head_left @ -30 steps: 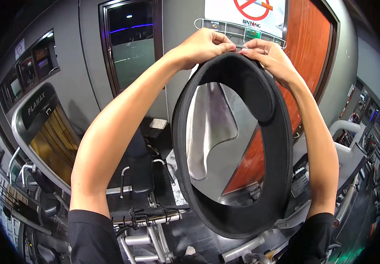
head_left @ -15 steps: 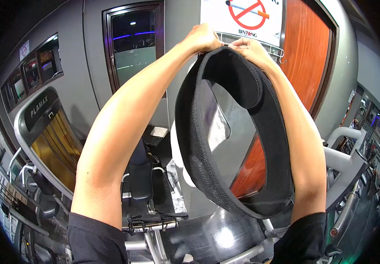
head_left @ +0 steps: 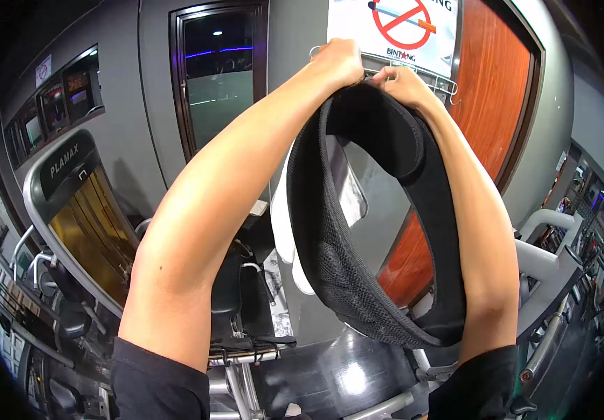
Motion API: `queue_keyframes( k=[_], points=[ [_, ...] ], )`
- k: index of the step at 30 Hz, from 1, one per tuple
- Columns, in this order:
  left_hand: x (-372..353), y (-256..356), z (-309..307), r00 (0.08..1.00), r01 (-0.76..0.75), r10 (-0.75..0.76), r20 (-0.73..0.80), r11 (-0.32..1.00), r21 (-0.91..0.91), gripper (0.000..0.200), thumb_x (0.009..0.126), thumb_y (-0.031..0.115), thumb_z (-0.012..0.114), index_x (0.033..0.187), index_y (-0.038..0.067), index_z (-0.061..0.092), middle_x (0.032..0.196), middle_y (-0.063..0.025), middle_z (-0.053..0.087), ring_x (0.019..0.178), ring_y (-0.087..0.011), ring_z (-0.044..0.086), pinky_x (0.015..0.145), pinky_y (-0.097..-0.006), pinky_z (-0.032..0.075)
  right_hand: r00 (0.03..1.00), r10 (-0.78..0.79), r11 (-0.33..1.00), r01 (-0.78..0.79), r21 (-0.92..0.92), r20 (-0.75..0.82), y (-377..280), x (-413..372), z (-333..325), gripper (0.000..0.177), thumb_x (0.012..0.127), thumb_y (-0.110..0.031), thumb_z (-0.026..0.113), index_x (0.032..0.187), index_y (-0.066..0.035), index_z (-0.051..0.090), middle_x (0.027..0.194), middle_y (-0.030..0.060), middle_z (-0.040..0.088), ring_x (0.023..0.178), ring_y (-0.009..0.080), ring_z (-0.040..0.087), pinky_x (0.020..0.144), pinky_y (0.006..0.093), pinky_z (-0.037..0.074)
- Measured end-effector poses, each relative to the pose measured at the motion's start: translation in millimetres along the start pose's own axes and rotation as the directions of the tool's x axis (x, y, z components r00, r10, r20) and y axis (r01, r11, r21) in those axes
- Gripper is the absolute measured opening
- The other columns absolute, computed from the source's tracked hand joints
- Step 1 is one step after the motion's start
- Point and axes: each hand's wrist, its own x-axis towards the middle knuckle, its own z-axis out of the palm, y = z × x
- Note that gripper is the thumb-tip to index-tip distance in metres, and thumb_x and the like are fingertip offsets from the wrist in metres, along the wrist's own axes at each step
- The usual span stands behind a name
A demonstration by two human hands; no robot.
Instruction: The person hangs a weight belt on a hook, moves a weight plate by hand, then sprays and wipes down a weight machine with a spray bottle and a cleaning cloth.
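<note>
Head cam: left hand [head_left: 342, 59] is curled closed at the top of the black belt [head_left: 358, 280], right hand [head_left: 408, 87] pinched shut beside it (left fingertips are hidden, btw). Loop hangs below both. I'd keep both grips level and ease the belt along so it doesn't twist. White cloth [head_left: 281, 224] hangs just behind the loop, wire rack [head_left: 454, 88] edges sit close behind the hands; more room by the wall [head_left: 289, 42], left of the left hand.

- your belt [head_left: 449, 231], all black
- your sleeves [head_left: 158, 381], black too
- sign [head_left: 349, 24], white with a red ring
- door [head_left: 491, 91], kinda streaky reddish brown
- wall [head_left: 288, 42], plain grey
</note>
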Motion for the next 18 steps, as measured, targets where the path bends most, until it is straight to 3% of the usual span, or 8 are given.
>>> queue_keyframes(
  k=[2, 4, 7, 10, 12, 14, 16, 18],
  points=[
    [-2.8, -3.3, -1.2, 0.998, -0.020, 0.025, 0.053, 0.995, -0.094, 0.021, 0.070, 0.021, 0.070, 0.079, 0.002, 0.071, 0.079, -0.0212, 0.067, 0.077, -0.0341, 0.067, 0.072, -0.0412, 0.052, 0.995, 0.015, 0.997, -0.008, 0.074, -0.097, 7.4, -1.3, 3.7, 0.024, 0.071, -0.024, 0.072, 0.089, -0.009, 0.071, 0.079, 0.0121, 0.069, 0.078, 0.0198, 0.065, 0.076, 0.0317, 0.049],
    [-10.8, -4.6, -2.2, 0.986, -0.164, 0.163, -0.028, 0.986, -0.040, 0.019, 0.075, 0.018, 0.064, 0.082, 0.001, 0.070, 0.077, -0.0211, 0.067, 0.075, -0.0366, 0.066, 0.071, -0.0421, 0.051, 0.994, 0.023, 1.000, -0.022, 0.011, -0.109, -9.3, -15.7, -1.7, 0.027, 0.072, -0.030, 0.072, 0.091, -0.011, 0.072, 0.082, 0.0151, 0.069, 0.079, 0.0240, 0.066, 0.077, 0.0333, 0.049],
    [-28.0, -6.5, -8.4, 0.981, -0.190, 0.193, 0.017, 0.974, -0.127, 0.023, 0.083, 0.019, 0.058, 0.092, 0.001, 0.070, 0.081, -0.0221, 0.067, 0.080, -0.0366, 0.065, 0.076, -0.0408, 0.050, 0.973, -0.033, 0.984, -0.008, -0.176, -0.228, -23.5, -30.1, -2.1, 0.030, 0.079, -0.039, 0.064, 0.094, -0.013, 0.072, 0.090, 0.0184, 0.068, 0.089, 0.0342, 0.065, 0.080, 0.0392, 0.049],
    [-62.2, -6.5, -23.6, 0.985, -0.146, 0.166, 0.052, 0.951, -0.274, 0.028, 0.088, 0.021, 0.053, 0.103, 0.003, 0.067, 0.089, -0.0230, 0.066, 0.085, -0.0365, 0.064, 0.081, -0.0396, 0.048, 0.941, -0.052, 0.960, -0.044, -0.275, -0.334, -32.2, -44.1, -4.8, 0.030, 0.085, -0.035, 0.058, 0.102, -0.014, 0.070, 0.099, 0.0159, 0.068, 0.096, 0.0354, 0.063, 0.083, 0.0408, 0.048],
    [-82.7, -9.2, -36.6, 0.984, -0.122, 0.155, 0.084, 0.942, -0.312, 0.034, 0.091, 0.027, 0.051, 0.114, 0.005, 0.063, 0.097, -0.0225, 0.066, 0.090, -0.0344, 0.064, 0.084, -0.0389, 0.047, 0.907, -0.216, 0.920, 0.066, -0.387, -0.361, -37.2, -58.6, -5.8, 0.033, 0.087, -0.035, 0.056, 0.108, -0.013, 0.067, 0.100, 0.0147, 0.068, 0.097, 0.0357, 0.062, 0.085, 0.0420, 0.048],
    [-101.8, -13.3, -46.2, 0.988, -0.096, 0.140, 0.062, 0.881, -0.463, 0.039, 0.093, 0.032, 0.049, 0.118, 0.005, 0.061, 0.104, -0.0199, 0.066, 0.095, -0.0332, 0.064, 0.086, -0.0384, 0.047, 0.930, -0.155, 0.918, 0.010, -0.397, -0.334, -59.8, -83.6, -4.5, 0.033, 0.088, -0.033, 0.055, 0.112, -0.012, 0.065, 0.107, 0.0150, 0.065, 0.102, 0.0350, 0.060, 0.088, 0.0414, 0.047],
    [-118.2, -22.8, -48.3, 0.988, -0.103, 0.146, 0.055, 0.875, -0.473, 0.042, 0.094, 0.034, 0.048, 0.123, 0.006, 0.058, 0.111, -0.0175, 0.065, 0.102, -0.0308, 0.062, 0.090, -0.0378, 0.046, 0.860, -0.405, 0.826, 0.198, -0.528, -0.310, -62.5, -98.9, -4.3, 0.033, 0.089, -0.028, 0.055, 0.116, -0.011, 0.063, 0.116, 0.0157, 0.061, 0.109, 0.0340, 0.057, 0.093, 0.0398, 0.044],
    [-139.1, -35.5, -50.3, 0.982, -0.185, 0.170, -0.078, 0.826, -0.532, 0.040, 0.095, 0.032, 0.047, 0.124, 0.006, 0.057, 0.115, -0.0162, 0.064, 0.107, -0.0296, 0.060, 0.094, -0.0364, 0.044, 0.872, -0.427, 0.810, 0.251, -0.529, -0.240, -78.9, -122.2, -6.9, 0.032, 0.090, -0.023, 0.056, 0.117, -0.009, 0.062, 0.120, 0.0161, 0.058, 0.112, 0.0334, 0.054, 0.097, 0.0390, 0.042]
  ],
)
